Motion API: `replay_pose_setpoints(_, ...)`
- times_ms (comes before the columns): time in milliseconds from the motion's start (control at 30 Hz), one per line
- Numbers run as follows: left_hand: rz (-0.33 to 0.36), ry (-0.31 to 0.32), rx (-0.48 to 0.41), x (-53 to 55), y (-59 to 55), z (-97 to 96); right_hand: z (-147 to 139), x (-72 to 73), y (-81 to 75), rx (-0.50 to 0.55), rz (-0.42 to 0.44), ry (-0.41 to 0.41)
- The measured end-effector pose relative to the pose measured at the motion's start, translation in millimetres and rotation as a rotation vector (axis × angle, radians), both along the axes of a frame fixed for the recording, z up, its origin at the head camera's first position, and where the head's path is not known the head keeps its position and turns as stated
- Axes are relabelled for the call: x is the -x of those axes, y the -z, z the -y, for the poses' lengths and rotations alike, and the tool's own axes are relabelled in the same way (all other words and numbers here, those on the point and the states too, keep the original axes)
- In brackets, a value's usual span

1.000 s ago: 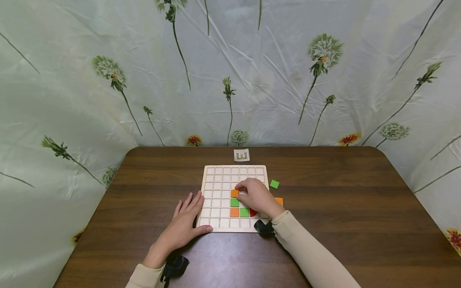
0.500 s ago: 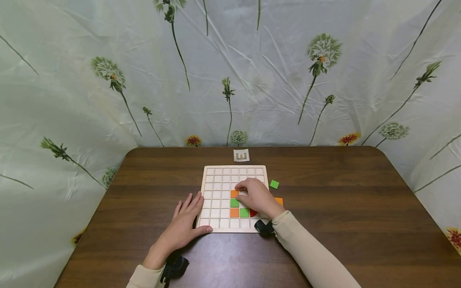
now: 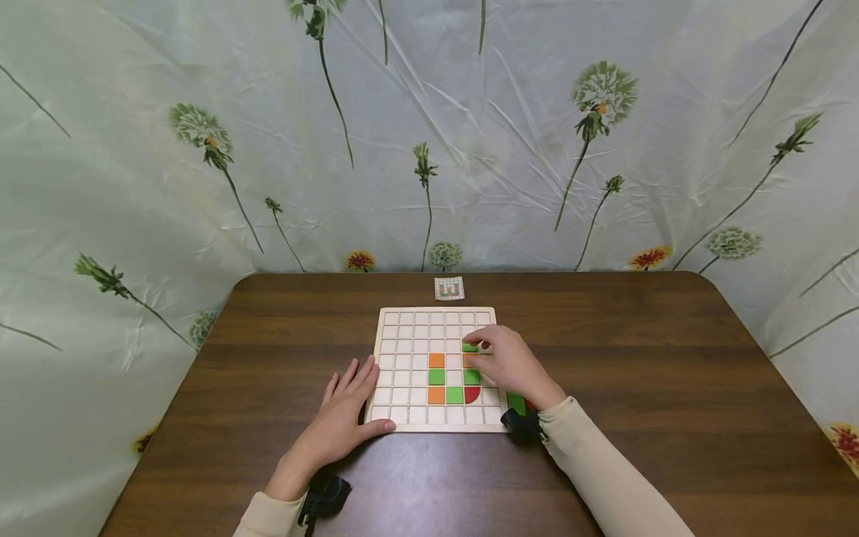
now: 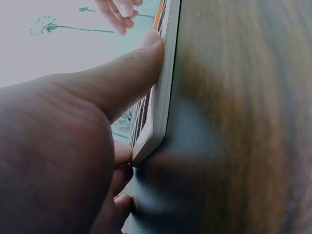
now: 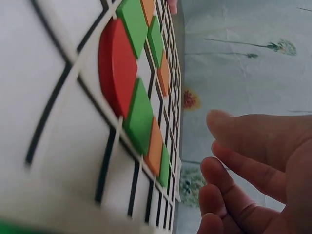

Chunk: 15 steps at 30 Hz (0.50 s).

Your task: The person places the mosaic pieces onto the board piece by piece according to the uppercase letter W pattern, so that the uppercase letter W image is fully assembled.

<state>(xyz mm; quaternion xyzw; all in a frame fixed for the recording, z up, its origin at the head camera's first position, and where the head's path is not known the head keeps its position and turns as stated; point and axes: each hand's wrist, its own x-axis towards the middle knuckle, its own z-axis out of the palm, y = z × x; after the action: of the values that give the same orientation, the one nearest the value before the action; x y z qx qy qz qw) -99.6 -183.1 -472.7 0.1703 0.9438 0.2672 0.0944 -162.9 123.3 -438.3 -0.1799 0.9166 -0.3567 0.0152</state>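
We likely steady the board (image 3: 408,346) by its left edge with our outspread left hand (image 3: 345,414); our empty right hand (image 3: 506,362), fingers parted, hovers over tiles (image 3: 473,377).

Card (image 3: 449,289) with a pattern too small to read, orange tile (image 3: 466,360) partly hidden by the right hand (image 3: 508,364), red tile (image 3: 529,406) mostly hidden behind the wrist, left hand (image 4: 58,141) cut off by its wrist view's edge, board (image 5: 39,117) blurred up close.
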Motion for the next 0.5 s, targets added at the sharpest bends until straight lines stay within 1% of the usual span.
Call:
replay_pose_setpoints(200,0.003,-0.002,-0.002,-0.3,-0.1,0.3,-18,-6.2,-2.7,-0.013,-0.003,0.032)
replay_pose_setpoints(500,0.005,-0.003,-0.001,-0.3,0.0,0.4,-41,-11.1,2.8,-0.046,0.018,0.075)
